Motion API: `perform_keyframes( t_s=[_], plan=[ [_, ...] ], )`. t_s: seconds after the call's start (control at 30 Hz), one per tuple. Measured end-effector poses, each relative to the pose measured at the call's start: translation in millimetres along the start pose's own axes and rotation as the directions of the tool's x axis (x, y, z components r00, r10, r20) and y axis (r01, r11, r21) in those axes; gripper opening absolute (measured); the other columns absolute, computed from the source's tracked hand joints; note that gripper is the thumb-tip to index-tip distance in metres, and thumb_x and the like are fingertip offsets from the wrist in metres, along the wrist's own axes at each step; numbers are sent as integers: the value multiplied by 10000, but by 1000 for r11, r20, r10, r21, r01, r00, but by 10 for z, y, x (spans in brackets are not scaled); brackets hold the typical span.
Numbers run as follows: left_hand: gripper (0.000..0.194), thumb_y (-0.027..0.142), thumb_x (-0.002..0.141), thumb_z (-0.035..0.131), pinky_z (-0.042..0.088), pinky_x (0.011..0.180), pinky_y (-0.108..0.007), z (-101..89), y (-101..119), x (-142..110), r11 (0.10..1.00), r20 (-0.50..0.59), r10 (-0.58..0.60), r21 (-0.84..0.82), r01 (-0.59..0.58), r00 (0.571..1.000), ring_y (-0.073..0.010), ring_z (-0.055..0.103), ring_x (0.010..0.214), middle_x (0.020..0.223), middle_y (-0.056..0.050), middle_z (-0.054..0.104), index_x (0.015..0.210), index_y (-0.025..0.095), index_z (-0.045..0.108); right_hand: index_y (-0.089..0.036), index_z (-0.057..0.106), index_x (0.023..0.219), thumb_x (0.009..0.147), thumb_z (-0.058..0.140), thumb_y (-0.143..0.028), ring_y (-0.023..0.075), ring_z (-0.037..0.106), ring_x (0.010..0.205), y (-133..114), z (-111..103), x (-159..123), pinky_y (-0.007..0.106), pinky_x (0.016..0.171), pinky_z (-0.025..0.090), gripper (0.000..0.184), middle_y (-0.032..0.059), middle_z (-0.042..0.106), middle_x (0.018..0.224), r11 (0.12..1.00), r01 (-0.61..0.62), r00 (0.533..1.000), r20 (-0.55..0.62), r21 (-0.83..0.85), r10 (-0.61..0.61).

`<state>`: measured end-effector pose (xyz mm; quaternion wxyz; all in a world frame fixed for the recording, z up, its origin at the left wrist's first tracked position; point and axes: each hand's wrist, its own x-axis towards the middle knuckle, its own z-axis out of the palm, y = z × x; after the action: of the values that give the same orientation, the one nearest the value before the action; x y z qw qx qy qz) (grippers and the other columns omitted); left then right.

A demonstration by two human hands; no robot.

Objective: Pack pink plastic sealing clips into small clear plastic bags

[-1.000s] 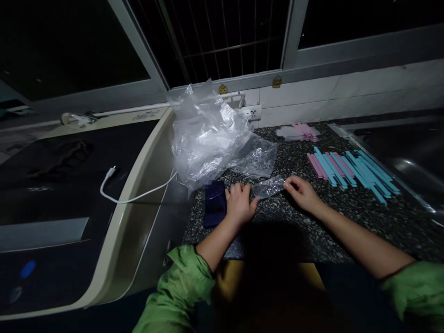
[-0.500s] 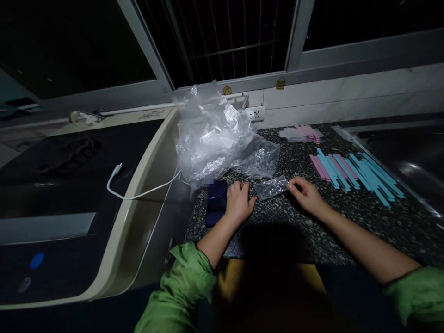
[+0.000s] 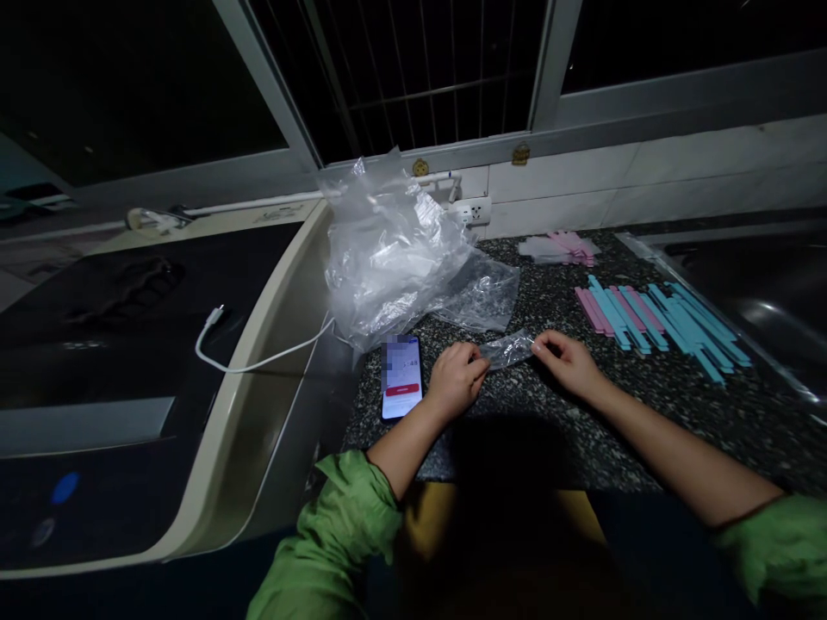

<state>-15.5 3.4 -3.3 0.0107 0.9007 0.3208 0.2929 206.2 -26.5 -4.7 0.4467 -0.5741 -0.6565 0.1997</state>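
Observation:
A small clear plastic bag (image 3: 507, 350) stretches between my two hands, just above or on the dark speckled counter (image 3: 517, 400). My left hand (image 3: 454, 379) pinches its left end. The other end is held between the thumb and fingers of my right hand (image 3: 568, 363). A phone (image 3: 401, 379) with a lit screen lies left of my left hand, apart from it. Right of my right hand lie several flat blue strips (image 3: 694, 331) and pink strips (image 3: 594, 312), side by side and partly overlapping.
A heap of crumpled clear plastic (image 3: 394, 250) stands behind the phone. A beige and black machine (image 3: 258, 344) with a white cable (image 3: 271, 362) is at the left. More pink strips (image 3: 572, 247) lie at the back; a metal sink (image 3: 762, 310) is at the right.
My left hand has shifted right from beside the phone and closed on the bag's left end. The phone's screen has changed from dark to lit. My right hand has stayed about in place.

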Motion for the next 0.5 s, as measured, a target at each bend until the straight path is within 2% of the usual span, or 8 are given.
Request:
perform_keyframes(
  t_s=[0.1,0.23,0.5],
  plan=[
    [191,239,848,487,409,678,-288,-17,4,-1,997,-72,-41,-70,36,997,-165,507,768,820,-63,589,787,186,660,-198,551,683,769,544,-451,130,500,586,-40,-4,-8,249,539,407,266,4,542,638,999,23,1000,15,35,-24],
    [169,223,841,498,425,692,-280,-36,5,8,961,-164,-138,-263,91,977,-156,526,750,752,-48,590,769,174,643,-199,578,712,744,605,-397,114,484,565,-102,-22,-21,239,511,404,202,-2,522,657,994,104,994,17,39,-104],
    [167,224,818,504,420,679,-284,-25,7,18,867,-138,-284,-459,192,949,-158,546,708,692,-36,601,687,178,597,-202,583,687,822,546,-323,144,548,637,-126,-50,-35,283,599,436,185,24,574,675,968,251,968,-14,15,-251]
  ],
)
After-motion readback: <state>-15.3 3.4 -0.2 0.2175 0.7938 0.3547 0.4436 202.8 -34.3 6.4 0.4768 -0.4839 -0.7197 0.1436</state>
